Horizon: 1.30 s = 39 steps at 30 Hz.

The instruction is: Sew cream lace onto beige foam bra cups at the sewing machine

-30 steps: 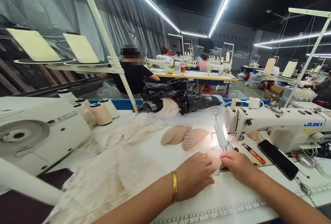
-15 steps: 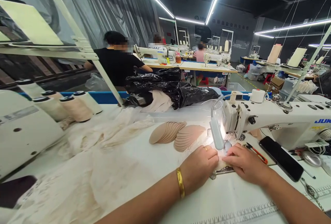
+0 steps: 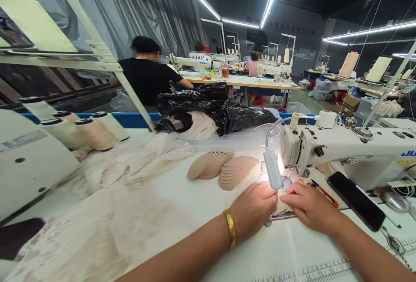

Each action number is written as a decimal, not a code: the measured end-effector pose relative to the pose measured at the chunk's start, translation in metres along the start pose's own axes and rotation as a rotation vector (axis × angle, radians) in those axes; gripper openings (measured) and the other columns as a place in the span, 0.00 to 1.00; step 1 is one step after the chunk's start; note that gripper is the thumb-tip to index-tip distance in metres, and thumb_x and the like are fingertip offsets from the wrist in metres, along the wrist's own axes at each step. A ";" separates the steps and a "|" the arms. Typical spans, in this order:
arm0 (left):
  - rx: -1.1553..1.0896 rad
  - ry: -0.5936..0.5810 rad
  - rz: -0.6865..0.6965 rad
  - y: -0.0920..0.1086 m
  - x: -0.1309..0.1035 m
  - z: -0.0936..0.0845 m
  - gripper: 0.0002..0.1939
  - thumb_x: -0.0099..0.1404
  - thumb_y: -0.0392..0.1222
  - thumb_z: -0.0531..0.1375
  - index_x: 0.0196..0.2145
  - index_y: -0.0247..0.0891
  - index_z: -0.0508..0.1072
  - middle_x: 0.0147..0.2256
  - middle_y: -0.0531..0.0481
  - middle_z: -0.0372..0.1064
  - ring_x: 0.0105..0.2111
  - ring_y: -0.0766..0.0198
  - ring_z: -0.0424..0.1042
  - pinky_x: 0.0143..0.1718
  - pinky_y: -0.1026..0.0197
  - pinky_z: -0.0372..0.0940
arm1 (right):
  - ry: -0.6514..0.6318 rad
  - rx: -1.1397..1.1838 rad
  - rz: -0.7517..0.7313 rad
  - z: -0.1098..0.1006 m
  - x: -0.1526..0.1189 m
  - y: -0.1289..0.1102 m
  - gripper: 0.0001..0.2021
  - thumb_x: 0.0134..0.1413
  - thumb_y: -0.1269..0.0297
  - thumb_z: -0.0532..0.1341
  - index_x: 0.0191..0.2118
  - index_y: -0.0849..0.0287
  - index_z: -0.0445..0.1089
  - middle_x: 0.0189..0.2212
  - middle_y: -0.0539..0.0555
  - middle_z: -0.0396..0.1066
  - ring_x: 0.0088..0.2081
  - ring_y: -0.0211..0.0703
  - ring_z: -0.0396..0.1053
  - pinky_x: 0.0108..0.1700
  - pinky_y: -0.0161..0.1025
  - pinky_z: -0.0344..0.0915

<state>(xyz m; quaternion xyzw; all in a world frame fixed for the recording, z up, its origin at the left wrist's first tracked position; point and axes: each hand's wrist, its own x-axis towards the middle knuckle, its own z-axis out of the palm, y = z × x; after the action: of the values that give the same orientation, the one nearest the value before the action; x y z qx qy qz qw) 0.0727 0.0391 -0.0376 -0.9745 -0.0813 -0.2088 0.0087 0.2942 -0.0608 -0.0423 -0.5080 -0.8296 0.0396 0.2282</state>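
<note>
My left hand point(image 3: 255, 207) is closed, its fingertips bunched on a cream lace fabric point(image 3: 244, 182) beside the needle area of a white sewing machine point(image 3: 344, 147). Across a small gap, my right hand point(image 3: 313, 206) is closed too, thumb and fingers pinched low at the same light-coloured fabric. Most of that piece is hidden by my hands and a grey clip-on lamp point(image 3: 273, 169), which lights the spot. Left of the hands lie two fanned stacks of beige oval pads point(image 3: 210, 165). The needle itself is hidden.
A heap of cream lace cloth point(image 3: 130, 212) covers the left of the table. Right of my hand lie an orange-handled cutter point(image 3: 326, 195) and a black phone point(image 3: 355, 200). Black plastic bags point(image 3: 224, 110) lie behind; a person in black point(image 3: 146, 76) sits beyond.
My left hand has shifted very slightly right, closer to my right hand. The view has tilted a little; both hands stay at the machine.
</note>
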 end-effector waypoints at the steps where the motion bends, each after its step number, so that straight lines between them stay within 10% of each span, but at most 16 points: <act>1: -0.007 -0.004 -0.001 -0.001 0.001 0.000 0.11 0.71 0.30 0.52 0.30 0.38 0.65 0.33 0.50 0.70 0.28 0.62 0.63 0.32 0.57 0.57 | 0.005 0.001 -0.002 0.001 0.000 0.000 0.19 0.66 0.75 0.54 0.53 0.47 0.73 0.40 0.53 0.71 0.39 0.45 0.66 0.38 0.40 0.63; 39: -0.008 -0.041 0.044 -0.040 0.028 -0.007 0.08 0.72 0.36 0.57 0.39 0.41 0.76 0.41 0.48 0.77 0.42 0.53 0.73 0.45 0.51 0.62 | 0.026 -0.103 0.076 0.006 0.004 0.000 0.17 0.64 0.77 0.53 0.51 0.51 0.69 0.35 0.53 0.66 0.33 0.46 0.65 0.33 0.40 0.59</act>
<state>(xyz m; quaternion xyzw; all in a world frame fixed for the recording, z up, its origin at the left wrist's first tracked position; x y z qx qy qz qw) 0.0881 0.0826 -0.0205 -0.9802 -0.0591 -0.1887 0.0078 0.2904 -0.0560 -0.0459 -0.5510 -0.8075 -0.0013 0.2107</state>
